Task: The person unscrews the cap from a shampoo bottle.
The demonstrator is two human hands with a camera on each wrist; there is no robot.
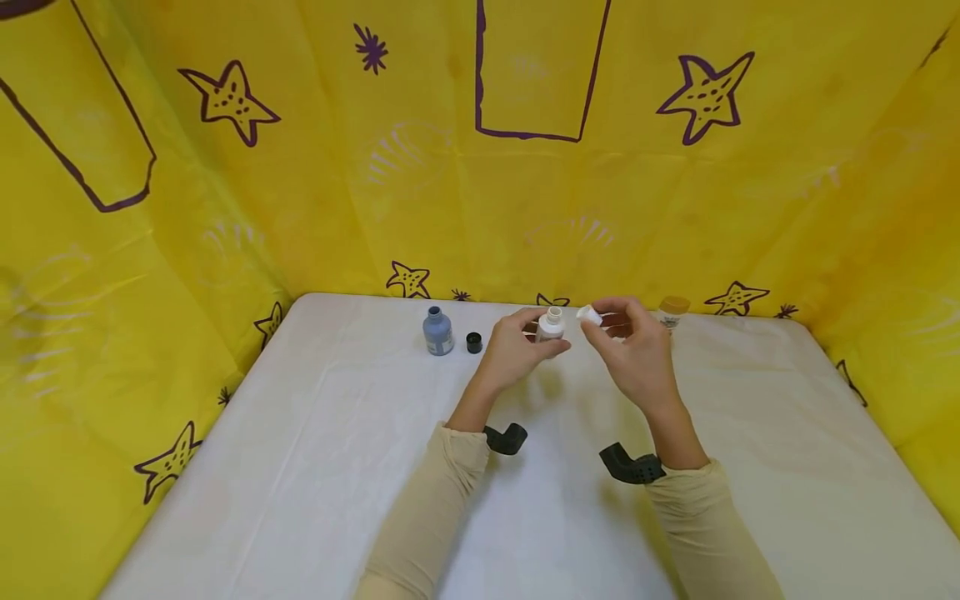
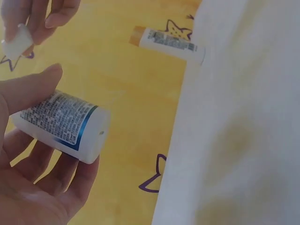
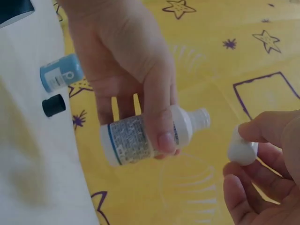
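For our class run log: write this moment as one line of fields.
left hand: holds white bottle, cap off | right hand: pinches white cap beside the neck | on table: blue bottle, black cap, orange-capped bottle

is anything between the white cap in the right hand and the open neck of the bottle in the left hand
Nothing visible. The right hand pinches the white cap just beside the open neck of the white bottle, which the left hand grips; only open air lies between them.

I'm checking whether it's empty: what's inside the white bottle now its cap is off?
Only the open neck of the white bottle shows; its opaque wall hides any contents. The left hand holds it, the right hand the cap.
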